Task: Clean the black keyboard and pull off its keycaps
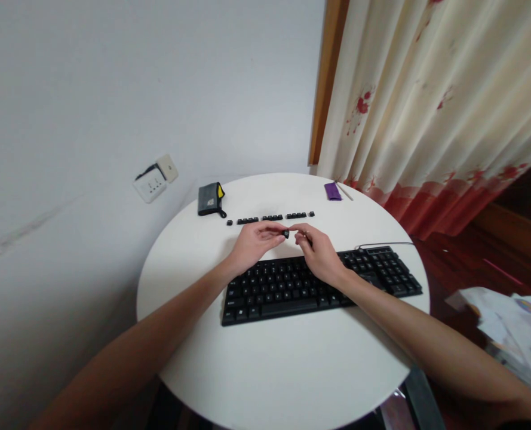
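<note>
A small black keycap [285, 233] is pinched between the thumb and fingers of my left hand [252, 243], above the far edge of the keyboard. My right hand [319, 249] hovers over the middle of the keyboard, its index finger reaching to the keycap and its other fingers curled. A small pale spot shows at those curled fingers; I cannot make out what it is. Beneath both hands lies the black keyboard [287, 307], its top row partly hidden by them. Behind the hands, loose black keycaps [272, 218] stand in a broken row.
On the round white table [287, 358], a dark pouch [209, 199] with a yellow patch lies at the back left. A purple cloth-like piece [332, 192] and a thin pale stick [346, 192] lie back right. A cable [386, 243] runs behind the keyboard. Wall and curtain border the table.
</note>
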### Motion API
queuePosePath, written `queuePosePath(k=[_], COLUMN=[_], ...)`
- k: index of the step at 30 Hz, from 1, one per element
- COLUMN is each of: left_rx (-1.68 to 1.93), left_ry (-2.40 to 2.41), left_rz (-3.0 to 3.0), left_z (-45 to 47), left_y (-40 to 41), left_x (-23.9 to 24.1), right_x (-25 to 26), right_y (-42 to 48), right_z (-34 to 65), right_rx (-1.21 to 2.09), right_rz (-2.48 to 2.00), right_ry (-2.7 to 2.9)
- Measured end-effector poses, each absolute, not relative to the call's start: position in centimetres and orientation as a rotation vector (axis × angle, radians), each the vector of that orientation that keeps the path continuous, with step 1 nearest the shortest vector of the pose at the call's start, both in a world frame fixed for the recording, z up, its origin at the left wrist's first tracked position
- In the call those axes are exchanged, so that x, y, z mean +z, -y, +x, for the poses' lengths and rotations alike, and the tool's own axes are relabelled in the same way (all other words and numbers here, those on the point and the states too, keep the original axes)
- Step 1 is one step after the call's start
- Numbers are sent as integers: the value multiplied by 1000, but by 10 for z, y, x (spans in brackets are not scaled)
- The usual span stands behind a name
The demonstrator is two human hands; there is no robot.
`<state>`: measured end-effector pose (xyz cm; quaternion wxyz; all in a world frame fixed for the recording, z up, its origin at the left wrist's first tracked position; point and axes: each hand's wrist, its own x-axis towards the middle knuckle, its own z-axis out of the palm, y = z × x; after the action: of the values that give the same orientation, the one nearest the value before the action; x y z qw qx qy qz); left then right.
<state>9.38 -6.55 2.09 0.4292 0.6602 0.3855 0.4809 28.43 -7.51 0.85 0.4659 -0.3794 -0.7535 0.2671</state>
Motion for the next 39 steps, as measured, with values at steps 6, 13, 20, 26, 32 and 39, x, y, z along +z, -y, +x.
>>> queuePosePath(k=[6,13,20,26,32,39], left_rx=[1155,1135,1347,1356,1356,1320], left_ry=[-900,-926,-1081,-1108,-1117,-1128], left_rz=[1660,1633,1612,1626,1623,1647], left_z=[94,95,88,84,82,81], left_y=[65,67,61,58,58,56], left_x=[20,21,27,27,26,24], right_x=[8,13,36,13,-18,-25], right_y=[77,79,16,-66,-94,-109], right_z=[283,283,326,369,373,373], right_rx=[530,531,348,360,412,459], right_rz=[-943,-929,-1136,-1515,-1578,-1549], right_ry=[1910,1914,1911,2067,2109,2145])
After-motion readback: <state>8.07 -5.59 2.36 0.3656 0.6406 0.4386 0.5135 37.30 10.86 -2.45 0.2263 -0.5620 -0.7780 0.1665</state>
